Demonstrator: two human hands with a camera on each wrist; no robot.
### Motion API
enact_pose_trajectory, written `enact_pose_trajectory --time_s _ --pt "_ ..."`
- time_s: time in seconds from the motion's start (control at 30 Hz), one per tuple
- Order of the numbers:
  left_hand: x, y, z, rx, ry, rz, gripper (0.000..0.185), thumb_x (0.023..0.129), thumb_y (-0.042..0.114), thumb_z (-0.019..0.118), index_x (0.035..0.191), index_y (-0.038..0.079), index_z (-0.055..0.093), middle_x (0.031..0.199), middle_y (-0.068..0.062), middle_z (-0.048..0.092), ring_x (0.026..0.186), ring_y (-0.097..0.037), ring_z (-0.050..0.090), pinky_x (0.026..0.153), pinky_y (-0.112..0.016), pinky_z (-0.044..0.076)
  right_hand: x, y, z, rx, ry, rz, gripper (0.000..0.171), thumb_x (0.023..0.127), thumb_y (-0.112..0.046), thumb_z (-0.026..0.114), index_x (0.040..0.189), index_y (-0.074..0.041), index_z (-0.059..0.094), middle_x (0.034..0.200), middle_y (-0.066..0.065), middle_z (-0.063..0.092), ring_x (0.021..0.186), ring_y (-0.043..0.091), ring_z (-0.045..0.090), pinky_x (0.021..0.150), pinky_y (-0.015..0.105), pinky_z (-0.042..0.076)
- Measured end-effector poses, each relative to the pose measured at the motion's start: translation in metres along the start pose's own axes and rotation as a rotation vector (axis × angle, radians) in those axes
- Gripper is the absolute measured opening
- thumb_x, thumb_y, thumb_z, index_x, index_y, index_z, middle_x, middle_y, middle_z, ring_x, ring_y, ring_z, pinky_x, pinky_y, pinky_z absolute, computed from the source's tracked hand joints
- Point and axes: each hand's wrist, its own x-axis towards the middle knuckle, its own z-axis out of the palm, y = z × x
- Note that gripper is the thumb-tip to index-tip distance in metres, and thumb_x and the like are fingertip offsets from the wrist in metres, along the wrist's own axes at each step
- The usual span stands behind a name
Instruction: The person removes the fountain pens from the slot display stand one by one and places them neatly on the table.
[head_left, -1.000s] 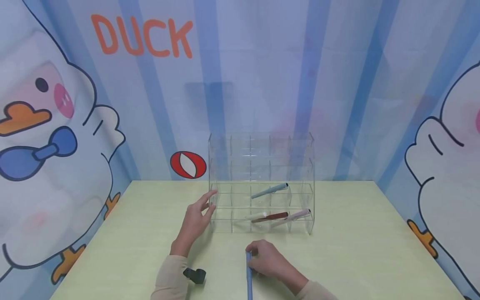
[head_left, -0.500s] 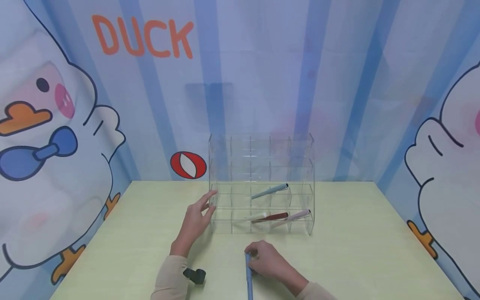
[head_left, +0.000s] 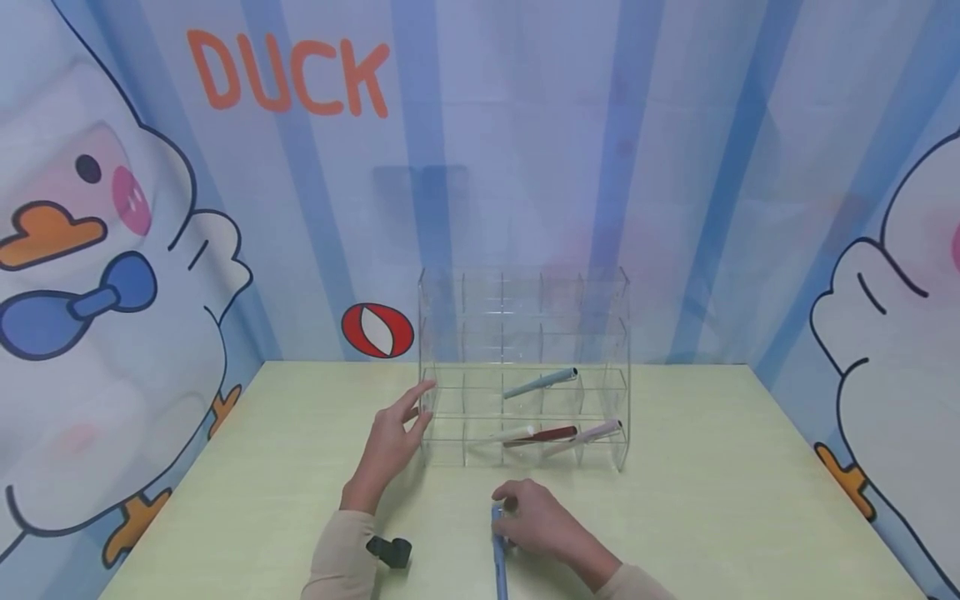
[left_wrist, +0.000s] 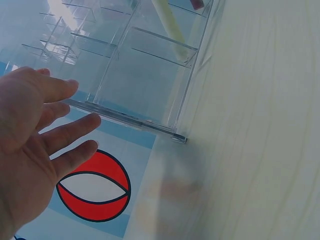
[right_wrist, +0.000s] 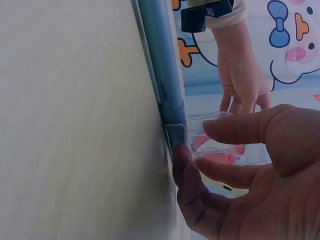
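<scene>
A blue pen [head_left: 500, 567] with a clip lies on the table, its lower end cut off by the head view's edge. My right hand [head_left: 536, 521] is at its upper end. In the right wrist view one fingertip [right_wrist: 181, 152] touches the end of the pen [right_wrist: 165, 65], while the thumb stands apart from it. My left hand [head_left: 390, 442] has its fingers spread at the left side of a clear compartment rack [head_left: 523, 417]; the left wrist view shows the fingertips [left_wrist: 92, 120] beside the rack's side wall, contact uncertain.
In the rack's lower rows lie a teal pen [head_left: 540, 382], a white pen [head_left: 513, 433], a dark red pen [head_left: 551, 434] and a pink pen [head_left: 596, 431]. A black device [head_left: 390, 551] sits at my left wrist. A printed curtain [head_left: 525, 167] stands behind the pale table [head_left: 697, 483].
The blue pen has turned a little, so its clip now shows. My right thumb and fingers have shifted slightly at its end. My left hand stays at the rack.
</scene>
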Motion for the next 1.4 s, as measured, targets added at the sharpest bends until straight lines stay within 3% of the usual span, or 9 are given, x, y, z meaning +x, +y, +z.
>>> enact_pose_trajectory --time_s 0.17,0.4,0.5,0.8,1.23,1.4 --pt "0.000 -0.001 0.000 -0.003 0.001 0.007 0.051 0.086 0.008 0.061 0.132 0.026 0.047 0.133 0.000 0.046 0.102 -0.031 0.057 0.084 -0.039 0.048 -0.002 -0.003 -0.004 0.026 -0.013 -0.001 0.042 0.074 -0.013 0.066 0.112 0.001 0.058 0.100 0.015 0.055 0.062 0.014 0.058 0.065 0.037 0.048" --pt "0.000 -0.001 0.000 -0.017 -0.006 0.006 0.055 0.085 0.005 0.062 0.132 0.027 0.046 0.133 0.000 0.045 0.102 -0.031 0.057 0.084 -0.039 0.047 -0.004 -0.009 -0.012 -0.019 -0.025 -0.022 0.041 0.074 -0.019 0.068 0.110 -0.002 0.060 0.102 0.013 0.057 0.089 0.028 0.054 0.071 0.044 0.048" --pt "-0.001 -0.001 0.000 -0.024 -0.011 -0.004 0.056 0.084 0.005 0.062 0.133 0.028 0.045 0.134 -0.001 0.045 0.103 -0.032 0.056 0.084 -0.041 0.047 -0.005 -0.010 -0.017 -0.016 -0.014 -0.047 0.041 0.076 -0.020 0.067 0.112 -0.001 0.059 0.104 0.015 0.057 0.089 0.029 0.055 0.071 0.041 0.048" --pt "-0.001 0.000 -0.001 -0.040 -0.037 -0.034 0.059 0.082 0.004 0.064 0.134 0.023 0.044 0.135 -0.003 0.044 0.104 -0.032 0.055 0.083 -0.042 0.047 -0.011 -0.019 -0.036 0.038 -0.004 -0.076 0.043 0.079 -0.019 0.066 0.118 -0.003 0.056 0.110 0.015 0.056 0.077 0.018 0.055 0.060 0.031 0.049" --pt "-0.001 0.001 -0.004 -0.054 -0.109 -0.093 0.071 0.079 0.002 0.067 0.137 0.031 0.038 0.136 -0.009 0.041 0.107 -0.035 0.052 0.080 -0.044 0.049 -0.017 -0.024 -0.061 0.091 0.060 -0.060 0.044 0.078 -0.016 0.069 0.119 -0.007 0.056 0.111 0.011 0.055 0.078 0.016 0.057 0.058 0.030 0.049" --pt "-0.002 0.003 -0.005 -0.052 -0.110 -0.114 0.071 0.079 0.002 0.067 0.136 0.033 0.038 0.135 -0.009 0.042 0.105 -0.036 0.054 0.078 -0.042 0.050 -0.020 -0.027 -0.074 0.135 0.123 -0.056 0.044 0.078 -0.014 0.070 0.119 -0.007 0.055 0.111 0.009 0.055 0.081 0.017 0.057 0.059 0.030 0.049"
